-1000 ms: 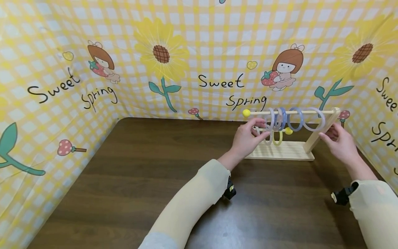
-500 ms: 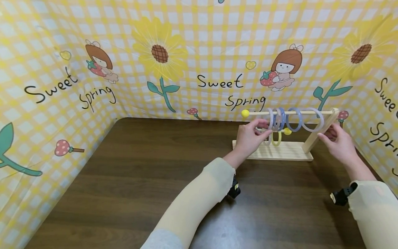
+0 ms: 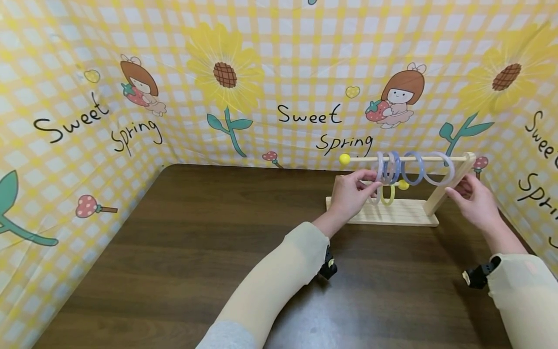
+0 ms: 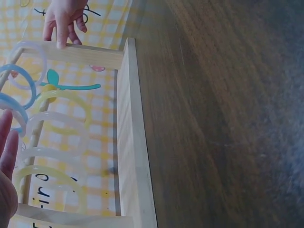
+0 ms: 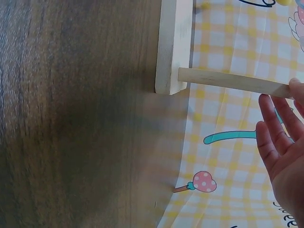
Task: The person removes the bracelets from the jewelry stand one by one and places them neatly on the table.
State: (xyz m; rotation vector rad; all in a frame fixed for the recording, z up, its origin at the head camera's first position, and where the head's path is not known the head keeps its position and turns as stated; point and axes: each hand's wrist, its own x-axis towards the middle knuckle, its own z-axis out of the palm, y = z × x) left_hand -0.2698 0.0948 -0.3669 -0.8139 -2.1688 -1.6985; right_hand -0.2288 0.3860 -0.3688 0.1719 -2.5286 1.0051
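A wooden bangle stand (image 3: 388, 213) stands at the table's far right, with two rods ending in yellow balls. Several bangles hang on its upper rod: a pale lilac one (image 3: 449, 174) by the post, blue ones (image 3: 421, 169), and a pale one at the left. My left hand (image 3: 350, 194) pinches that leftmost pale bangle (image 3: 379, 162) between thumb and fingers. My right hand (image 3: 477, 201) holds the slanted post (image 3: 440, 194), thumb in front and fingers behind. On the lower rod hang a yellow bangle (image 4: 88, 109) and pale ones (image 4: 78, 154), partly behind the left hand.
The dark wooden table (image 3: 196, 271) reaches back to a yellow checked cloth (image 3: 270, 48) printed with flowers and words. This cloth also rises at both sides. A small black camera sits on each wrist.
My left hand has moved slightly right, up against the leftmost bangle on the upper rod. The right hand stays at the post, and the stand looks unmoved.
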